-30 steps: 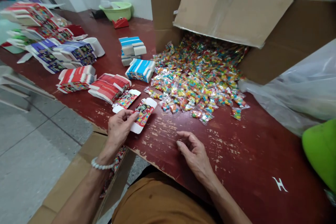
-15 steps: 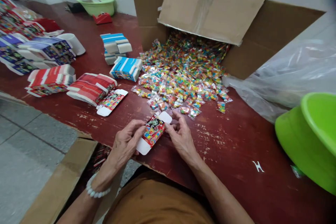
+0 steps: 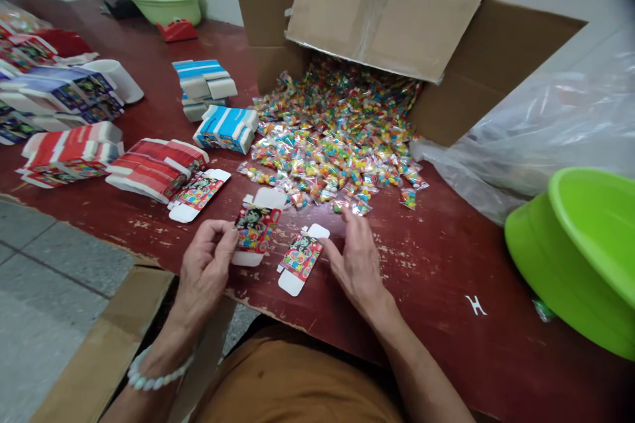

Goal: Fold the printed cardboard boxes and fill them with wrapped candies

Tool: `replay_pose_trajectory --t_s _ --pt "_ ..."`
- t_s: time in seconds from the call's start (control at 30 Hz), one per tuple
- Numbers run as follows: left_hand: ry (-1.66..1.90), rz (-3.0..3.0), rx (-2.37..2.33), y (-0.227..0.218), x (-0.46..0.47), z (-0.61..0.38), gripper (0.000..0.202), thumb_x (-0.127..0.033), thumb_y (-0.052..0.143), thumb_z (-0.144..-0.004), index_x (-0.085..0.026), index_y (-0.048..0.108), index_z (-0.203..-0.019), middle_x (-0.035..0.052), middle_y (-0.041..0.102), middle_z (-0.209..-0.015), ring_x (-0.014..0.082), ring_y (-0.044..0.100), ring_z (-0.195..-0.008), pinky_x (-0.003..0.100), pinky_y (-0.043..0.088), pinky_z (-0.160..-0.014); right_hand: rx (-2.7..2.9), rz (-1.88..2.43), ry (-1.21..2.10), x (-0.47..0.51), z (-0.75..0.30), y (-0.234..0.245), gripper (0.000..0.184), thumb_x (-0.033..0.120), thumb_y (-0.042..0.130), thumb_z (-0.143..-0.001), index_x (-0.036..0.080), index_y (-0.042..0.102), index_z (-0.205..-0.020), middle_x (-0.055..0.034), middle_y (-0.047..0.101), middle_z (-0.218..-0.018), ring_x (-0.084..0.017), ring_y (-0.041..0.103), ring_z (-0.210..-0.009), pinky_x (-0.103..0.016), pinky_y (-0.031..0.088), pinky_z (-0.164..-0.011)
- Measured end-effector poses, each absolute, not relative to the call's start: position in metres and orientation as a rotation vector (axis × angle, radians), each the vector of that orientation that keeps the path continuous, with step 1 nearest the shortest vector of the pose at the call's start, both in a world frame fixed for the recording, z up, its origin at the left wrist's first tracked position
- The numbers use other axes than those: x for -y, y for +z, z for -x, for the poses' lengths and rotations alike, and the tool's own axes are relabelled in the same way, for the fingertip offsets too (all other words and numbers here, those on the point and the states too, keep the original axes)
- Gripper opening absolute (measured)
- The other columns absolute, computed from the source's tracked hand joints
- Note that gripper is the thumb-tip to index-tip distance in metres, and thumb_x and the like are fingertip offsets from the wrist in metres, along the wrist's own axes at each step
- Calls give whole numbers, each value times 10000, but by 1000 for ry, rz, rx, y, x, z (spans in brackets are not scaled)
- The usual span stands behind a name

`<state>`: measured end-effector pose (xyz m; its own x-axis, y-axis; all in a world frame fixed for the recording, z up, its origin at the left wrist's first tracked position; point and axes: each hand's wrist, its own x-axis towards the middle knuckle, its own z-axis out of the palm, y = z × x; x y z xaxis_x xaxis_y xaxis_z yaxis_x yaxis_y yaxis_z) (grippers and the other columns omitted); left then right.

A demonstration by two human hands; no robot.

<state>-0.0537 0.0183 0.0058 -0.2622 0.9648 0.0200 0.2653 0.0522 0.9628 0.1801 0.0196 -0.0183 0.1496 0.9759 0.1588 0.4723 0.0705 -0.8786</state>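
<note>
My left hand pinches the left edge of a flat, folded red candy box, its white end flaps sticking out. A second flat candy box lies on the table between my hands, printed with a cartoon figure and coloured candies. Just right of it is my right hand, fingers stretched forward and thumb apart, with nothing seen in them. Its fingertips reach the near edge of the heap of small clear candy packets. Another flat box lies by the red stack at left.
An open cardboard carton lies on its side, spilling the packets. Bundles of red, blue and purple boxes fill the left. A green basin stands at right, beside plastic sheeting. Another carton is below the table edge.
My left hand has moved left with one candy box, now apart from a second one lying on the table. My right hand has shifted slightly right and its fingers extend forward. The view has turned a little.
</note>
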Motion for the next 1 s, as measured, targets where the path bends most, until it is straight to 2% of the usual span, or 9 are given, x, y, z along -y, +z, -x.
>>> replay_pose_trajectory --t_s 0.1,0.23,0.33,0.43,0.57,0.67,0.77,0.87,1.0 --pt "1059 -1226 -1416 17 -2 39 203 -425 705 -845 -236 634 -823 3 669 -862 162 602 -729 226 489 -652 1402 1329 1007 -16 -179 1 411 432 629 -902 202 606 -1242 -100 665 -1095 -201 627 -851 -339 542 -764" --pt "657 -832 -867 24 10 15 389 -487 766 -779 -218 674 -1045 56 724 -885 219 691 -785 328 544 -774 1289 1168 1318 -12 -175 15 227 408 582 -933 192 650 -940 -5 644 -808 -137 580 -701 -252 498 -655" --pt "425 -710 -601 25 9 6 501 -510 834 -675 -133 731 -989 139 757 -897 243 711 -783 303 535 -726 1382 1090 1447 -9 -176 21 216 400 605 -925 189 641 -898 4 612 -792 -113 552 -666 -219 472 -590" --pt "407 -677 -571 21 9 -1 516 -474 883 -603 -141 734 -968 113 759 -783 215 700 -675 268 513 -636 1285 968 1711 -4 -179 27 257 446 629 -914 210 598 -1011 29 581 -781 -70 537 -526 -184 434 -467" --pt "556 -674 -590 15 11 -5 619 -379 918 -548 -180 711 -1096 75 772 -775 201 699 -657 254 519 -604 1084 835 2001 2 -180 28 621 468 716 -855 334 379 -1359 4 623 -993 -62 568 -408 -196 446 -362" --pt "558 -693 -669 17 11 -6 338 -327 886 -599 -119 754 -831 83 755 -681 183 697 -621 237 532 -592 1077 818 1947 4 -182 24 687 419 774 -814 348 390 -1379 -57 601 -1202 -58 599 -492 -218 508 -427" --pt "565 -715 -765 21 9 -7 291 -343 875 -626 -100 721 -672 79 724 -589 174 690 -537 234 544 -545 1088 856 1811 3 -183 21 678 378 805 -784 322 451 -1359 -78 595 -1258 -108 653 -699 -260 567 -590" --pt "606 -653 -868 21 8 -8 352 -397 893 -631 -134 715 -783 58 738 -604 188 690 -477 263 561 -493 1096 924 1724 4 -180 18 558 387 822 -759 257 570 -1240 -49 658 -1070 -121 636 -762 -254 550 -662" --pt "682 -679 -940 12 7 -12 358 -419 863 -700 -136 705 -853 36 730 -627 163 675 -484 256 562 -497 1029 1035 1779 6 -173 14 324 486 703 -844 203 637 -988 42 589 -662 -81 493 -457 -214 432 -439"
